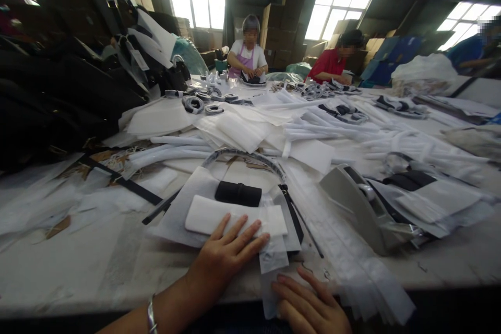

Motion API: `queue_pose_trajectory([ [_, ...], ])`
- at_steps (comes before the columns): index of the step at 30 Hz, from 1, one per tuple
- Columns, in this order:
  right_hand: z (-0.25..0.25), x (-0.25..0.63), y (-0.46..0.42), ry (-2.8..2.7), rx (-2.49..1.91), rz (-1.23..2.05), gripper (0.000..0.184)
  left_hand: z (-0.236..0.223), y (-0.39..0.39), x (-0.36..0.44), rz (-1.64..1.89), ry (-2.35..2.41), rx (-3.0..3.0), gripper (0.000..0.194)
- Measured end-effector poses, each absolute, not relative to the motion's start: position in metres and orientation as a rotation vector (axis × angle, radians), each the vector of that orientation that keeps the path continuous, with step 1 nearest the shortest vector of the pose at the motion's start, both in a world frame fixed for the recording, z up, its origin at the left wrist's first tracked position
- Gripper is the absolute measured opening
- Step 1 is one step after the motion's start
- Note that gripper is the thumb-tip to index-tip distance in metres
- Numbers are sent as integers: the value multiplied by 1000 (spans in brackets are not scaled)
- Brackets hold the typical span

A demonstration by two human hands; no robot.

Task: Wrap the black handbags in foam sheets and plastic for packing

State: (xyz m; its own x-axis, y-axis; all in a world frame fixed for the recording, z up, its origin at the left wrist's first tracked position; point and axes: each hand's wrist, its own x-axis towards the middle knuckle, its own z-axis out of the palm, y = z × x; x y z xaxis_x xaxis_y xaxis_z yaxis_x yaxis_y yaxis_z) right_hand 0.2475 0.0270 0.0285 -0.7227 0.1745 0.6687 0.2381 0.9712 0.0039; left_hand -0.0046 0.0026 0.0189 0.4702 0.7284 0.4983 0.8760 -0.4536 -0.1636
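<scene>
A black handbag [296, 214] lies in front of me, largely covered by a white foam sheet [172, 222]. Its arched handle [254, 155] is wrapped in plastic. A dark clasp flap [238, 194] shows above a folded white foam pad [211, 215]. My left hand [227, 253] rests flat on that pad with its fingers spread. Below the bag, a clear plastic strip [270, 284] hangs toward the table's front edge. My right hand [313, 302] is beside this strip, fingers stretched out and the tips touching or just over it.
At right stands a grey tape dispenser [352, 209], against another foam-covered bag [438, 201]. Plastic strips [344, 240] run to the front edge. White foam sheets [242, 128] and wrapped handle coils [193, 105] lie farther back. Black bags [58, 94] are piled left. Several people work opposite.
</scene>
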Motion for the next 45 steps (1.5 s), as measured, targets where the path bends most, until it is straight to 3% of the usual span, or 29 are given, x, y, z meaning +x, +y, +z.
queue_pose_trajectory([
  [8,-11,242,25,-2347,-445,46,32,19,2,-7,-500,-1349,-2352,42],
  [14,-4,244,24,-2315,-386,107,32,18,1,-6,-493,-1356,-2349,42],
  [25,3,259,14,-2462,-254,-64,39,15,2,-5,-495,-1384,-2352,43],
  [35,29,262,20,-2468,-237,-116,39,20,1,-4,-481,-1379,-2360,41],
  [45,75,237,72,-2419,-291,-170,23,18,1,-2,-534,-1376,-2322,39],
])
